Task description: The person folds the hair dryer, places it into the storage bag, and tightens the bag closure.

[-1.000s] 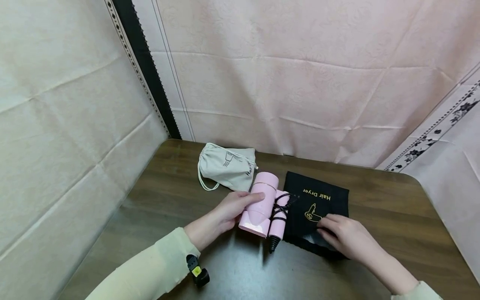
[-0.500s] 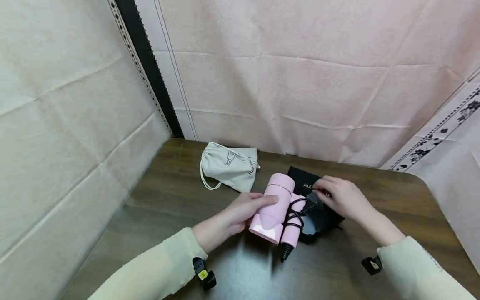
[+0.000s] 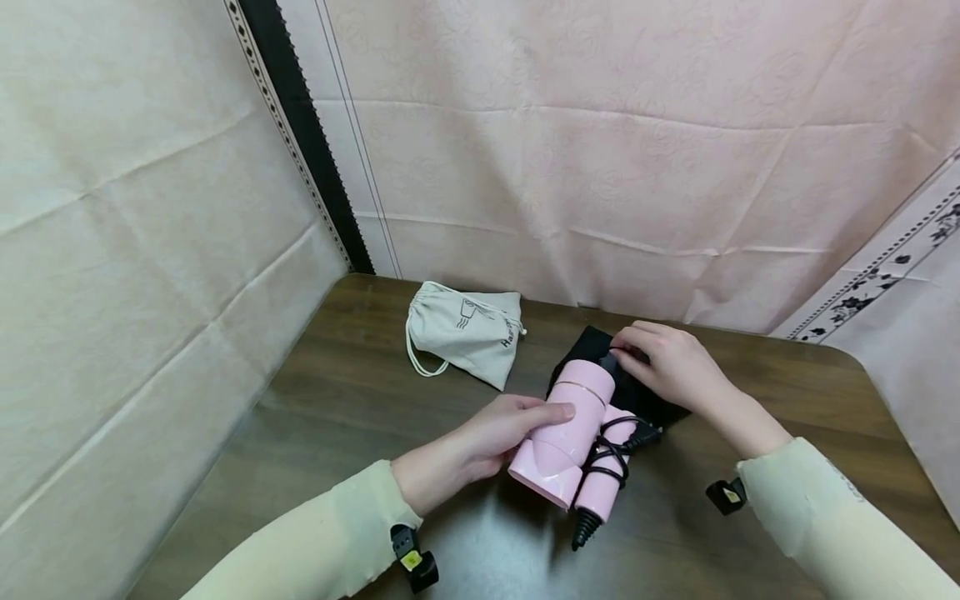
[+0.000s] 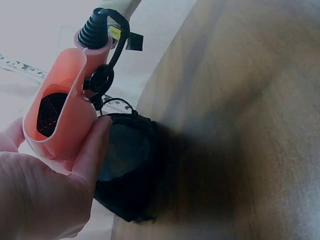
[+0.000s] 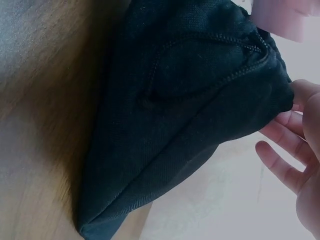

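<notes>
My left hand (image 3: 498,437) grips a pink hair dryer (image 3: 573,417) by its barrel, with the thumb across the top. The dryer's handle lies folded alongside, wrapped in its black cord (image 3: 611,454). In the left wrist view the dark grille (image 4: 51,114) shows inside the nozzle. My right hand (image 3: 671,367) pinches the rim of a black drawstring pouch (image 5: 195,85). The pouch's mouth gapes in the left wrist view, showing a grey lining (image 4: 125,150). In the head view the dryer's rear end overlaps the pouch and hides part of it.
A cream drawstring bag (image 3: 468,329) printed with a dryer picture lies at the back left of the wooden table (image 3: 337,417). Pale patterned cloth (image 3: 600,167) hangs behind and along both sides of the table.
My right hand has gone up along the black pouch and lifted its mouth, so the lettering no longer shows. My left hand has carried the hair dryer rightward over the pouch.
</notes>
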The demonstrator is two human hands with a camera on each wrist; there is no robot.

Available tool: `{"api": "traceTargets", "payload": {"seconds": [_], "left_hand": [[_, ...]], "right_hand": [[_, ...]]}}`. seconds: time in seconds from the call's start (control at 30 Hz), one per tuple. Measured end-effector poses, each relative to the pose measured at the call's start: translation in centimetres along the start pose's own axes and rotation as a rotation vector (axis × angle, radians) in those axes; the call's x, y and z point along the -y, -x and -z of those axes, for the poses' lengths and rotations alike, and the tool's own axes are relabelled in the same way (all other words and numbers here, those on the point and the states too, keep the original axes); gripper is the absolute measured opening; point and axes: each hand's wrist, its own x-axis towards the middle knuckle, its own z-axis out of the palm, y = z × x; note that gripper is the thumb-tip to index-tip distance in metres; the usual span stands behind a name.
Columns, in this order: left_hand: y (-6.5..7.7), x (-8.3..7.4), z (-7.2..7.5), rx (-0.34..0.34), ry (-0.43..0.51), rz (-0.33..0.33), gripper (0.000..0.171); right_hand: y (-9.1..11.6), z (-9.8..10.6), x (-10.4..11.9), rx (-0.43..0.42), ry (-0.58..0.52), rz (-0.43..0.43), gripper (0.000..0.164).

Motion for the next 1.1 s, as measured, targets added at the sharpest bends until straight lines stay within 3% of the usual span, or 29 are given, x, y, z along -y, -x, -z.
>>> {"api": "traceTargets", "payload": {"seconds": [0.4,0.63,1.1], "left_hand": [[-0.8,1.7,-0.4,0.053,-0.059,0.068,0.040],[-2.0,2.2,0.4,-0.022,-0.051,0.065,0.044],[-2.7,1.9,0.2,-0.071,-0.005,0.017,0.045]], "right_hand": [[0.3,0.4,-0.1,-0.009,0.015,0.024,0.007],[1.0,0.6,0.3,0.010,0.035,0.070,0.008],[3.0,1.0,0.9,0.008,0.078,0.201,0.015]]}}
